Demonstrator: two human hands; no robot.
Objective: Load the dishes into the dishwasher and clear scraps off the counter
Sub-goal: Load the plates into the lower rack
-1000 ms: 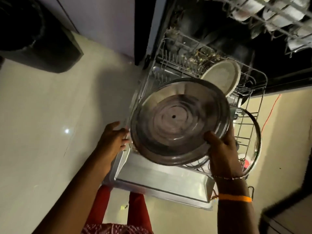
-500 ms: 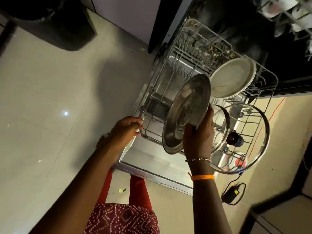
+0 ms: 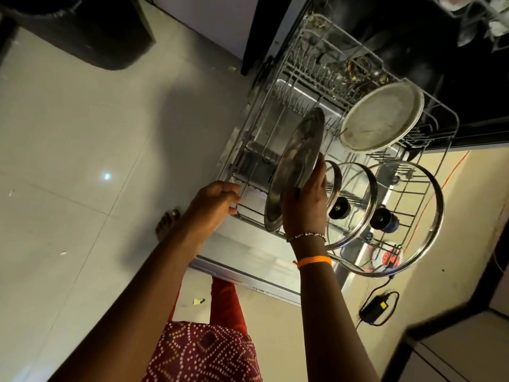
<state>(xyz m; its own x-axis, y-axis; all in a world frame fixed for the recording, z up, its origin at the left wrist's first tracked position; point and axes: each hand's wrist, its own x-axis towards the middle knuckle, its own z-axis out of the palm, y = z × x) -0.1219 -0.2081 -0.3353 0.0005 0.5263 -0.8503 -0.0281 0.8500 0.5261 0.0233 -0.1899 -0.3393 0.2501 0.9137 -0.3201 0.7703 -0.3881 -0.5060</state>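
Note:
My right hand (image 3: 304,205) grips a round steel plate (image 3: 296,166) by its near edge and holds it on edge over the front of the pulled-out lower rack (image 3: 275,86). My left hand (image 3: 216,201) has its fingers curled round the wire rim at the rack's front left corner. Three glass lids (image 3: 355,205) with steel rims and black knobs stand upright in the rack to the right of the plate. A white plate (image 3: 382,117) leans in the rack behind them.
The open dishwasher door (image 3: 248,260) lies flat under the rack, just in front of my legs. An upper rack (image 3: 484,20) with dishes hangs at the top right. A black bin (image 3: 82,31) stands at the top left on the tiled floor. A black power adapter (image 3: 376,308) lies right of the door.
The steel plate went from facing me flat to standing on edge, and moved down toward the rack. My left hand let go of the plate and took the rack's rim.

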